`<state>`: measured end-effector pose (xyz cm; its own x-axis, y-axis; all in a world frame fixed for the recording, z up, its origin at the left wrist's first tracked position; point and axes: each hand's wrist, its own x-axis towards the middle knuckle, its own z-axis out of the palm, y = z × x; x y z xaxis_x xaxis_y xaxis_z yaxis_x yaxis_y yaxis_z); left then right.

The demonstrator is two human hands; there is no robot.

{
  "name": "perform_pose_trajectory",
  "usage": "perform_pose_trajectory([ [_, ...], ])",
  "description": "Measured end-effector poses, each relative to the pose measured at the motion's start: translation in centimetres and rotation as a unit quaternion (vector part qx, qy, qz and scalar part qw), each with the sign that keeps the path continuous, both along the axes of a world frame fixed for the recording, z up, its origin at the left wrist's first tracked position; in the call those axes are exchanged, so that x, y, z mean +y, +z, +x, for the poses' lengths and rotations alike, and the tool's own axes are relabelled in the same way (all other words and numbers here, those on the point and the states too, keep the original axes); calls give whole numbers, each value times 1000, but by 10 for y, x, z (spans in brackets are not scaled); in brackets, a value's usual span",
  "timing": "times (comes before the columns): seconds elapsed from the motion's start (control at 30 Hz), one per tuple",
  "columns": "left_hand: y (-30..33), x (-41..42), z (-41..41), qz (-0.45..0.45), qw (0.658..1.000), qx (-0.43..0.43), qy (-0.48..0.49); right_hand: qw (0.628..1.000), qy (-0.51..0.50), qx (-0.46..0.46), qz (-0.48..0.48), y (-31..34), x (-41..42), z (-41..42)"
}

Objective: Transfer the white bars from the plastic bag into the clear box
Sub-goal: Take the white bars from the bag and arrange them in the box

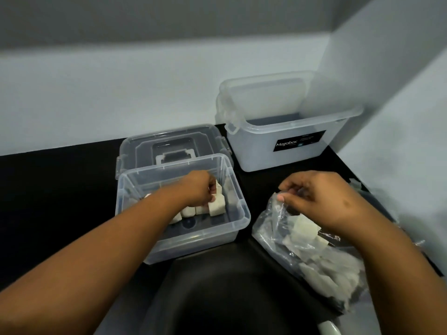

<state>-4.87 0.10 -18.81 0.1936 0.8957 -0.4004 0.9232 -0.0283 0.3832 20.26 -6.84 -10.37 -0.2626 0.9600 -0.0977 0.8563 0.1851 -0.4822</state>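
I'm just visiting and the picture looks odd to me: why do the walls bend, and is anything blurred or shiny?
Head view: the wide-angle lens bows the wall lines. The dim light dulls the black table. The crinkled clear plastic bag gleams, its white bars blurred. The left hand in the clear plastic box looks soft-edged, as does the right hand on the bag.

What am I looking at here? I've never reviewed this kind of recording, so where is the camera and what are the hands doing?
There is one picture, from a camera worn on a person's head, looking down at a black counter. The left hand reaches into the clear box, gripping a white bar beside others already inside. The right hand pinches the plastic bag at its mouth; more bars show inside the bag. Behind lie the box's lid and a larger open tub.
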Motion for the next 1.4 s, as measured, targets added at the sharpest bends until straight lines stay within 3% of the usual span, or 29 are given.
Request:
perform_pose_trajectory([
  [0.2,1,-2,-1,44,998,49,19,999,-39,-6,-12,-2,-7,44],
  [0.47,32,-13,2,85,991,76,70,986,-20,-104,-126,-38,0,86],
  [0.63,75,-30,26,141,985,45,94,988,-67,-86,-113,-79,13,82],
  [0.83,100,-50,83,196,980,-6,46,987,-98,-79,-104,-101,17,76],
  [1.03,90,-60,134,170,982,-80,9,990,-106,-43,-81,-102,14,84],
  [1.17,73,-66,162,101,989,-106,-19,994,-82,-27,-63,-100,8,93],
  [1.4,28,-56,199,93,993,-34,-61,996,-86,1,-33,-86,0,116],
])
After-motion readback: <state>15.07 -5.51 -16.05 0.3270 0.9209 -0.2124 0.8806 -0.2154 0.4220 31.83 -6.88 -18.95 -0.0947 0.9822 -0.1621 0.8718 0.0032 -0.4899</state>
